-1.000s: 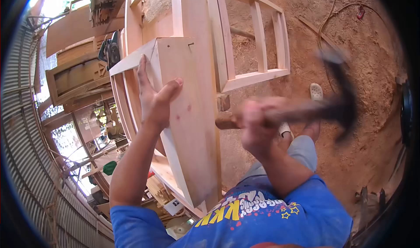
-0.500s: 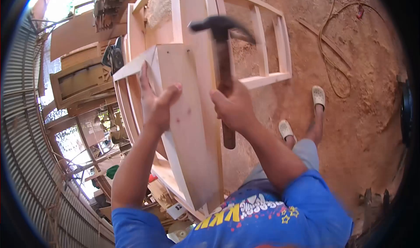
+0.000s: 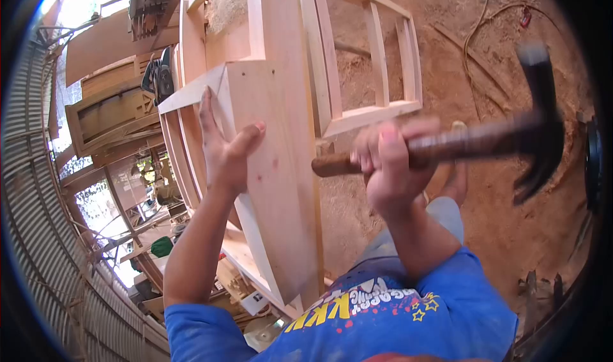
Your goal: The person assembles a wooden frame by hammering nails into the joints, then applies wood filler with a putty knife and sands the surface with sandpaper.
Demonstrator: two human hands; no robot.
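Note:
My right hand (image 3: 396, 167) is wrapped around the wooden handle of a claw hammer (image 3: 485, 135). Blurred by motion, the hammer is swung out to the right, with its dark head far from the wood. My left hand (image 3: 227, 158) grips the edge of a pale wooden frame (image 3: 278, 183). Its thumb lies on the broad front board and its fingers stretch along the adjoining face. Two small dark dots, perhaps nail heads or holes, show near that board's top end.
A slatted wooden section (image 3: 377, 55) extends to the right of the frame. A hose or cord (image 3: 476, 36) lies on the sawdust-covered ground. On the left are a dark power tool (image 3: 163, 78), stacked wooden panels (image 3: 105, 122) and a corrugated metal sheet wall (image 3: 38, 189).
My right hand has swung the hammer from upright beside the frame out to the right, turning its head away. My left hand stays in place on the frame.

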